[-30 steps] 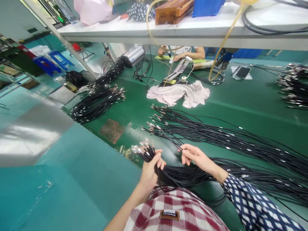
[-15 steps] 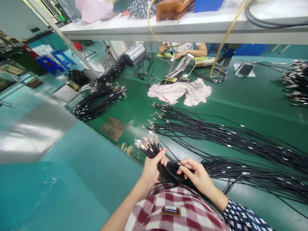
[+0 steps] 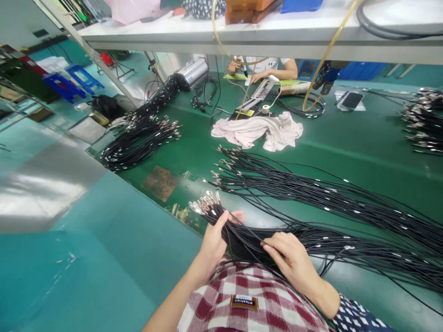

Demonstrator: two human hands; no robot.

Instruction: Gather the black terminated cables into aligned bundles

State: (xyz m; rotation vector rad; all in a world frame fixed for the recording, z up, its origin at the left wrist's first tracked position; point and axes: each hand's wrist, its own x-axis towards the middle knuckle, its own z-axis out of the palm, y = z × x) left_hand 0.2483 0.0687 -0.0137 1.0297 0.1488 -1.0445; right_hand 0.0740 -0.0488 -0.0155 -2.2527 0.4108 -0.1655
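My left hand (image 3: 218,235) is wrapped round a bundle of black cables (image 3: 242,242) just behind their bare metal terminals (image 3: 206,203), which fan out above the thumb. A little to the right, my right hand (image 3: 292,258) pinches a black cable (image 3: 254,233) between thumb and fingertips, over the same bundle. From there the cables run off to the right edge across the green tabletop (image 3: 374,152). Beyond my hands lies a second long bundle of black cables (image 3: 304,186), its terminals pointing left, with small white tags along it.
A crumpled white cloth (image 3: 258,130) lies mid-table, with a phone (image 3: 352,100) to its right. Coiled cables (image 3: 134,147) rest at the left edge, and more cable ends (image 3: 424,120) at the right. Across the table, a co-worker's hands (image 3: 263,74) work below a white shelf (image 3: 173,41).
My right hand has shifted slightly right along the cables, and its fingers have drawn closer together. The left-hand fingers have loosened a little, while the terminals have tilted left.
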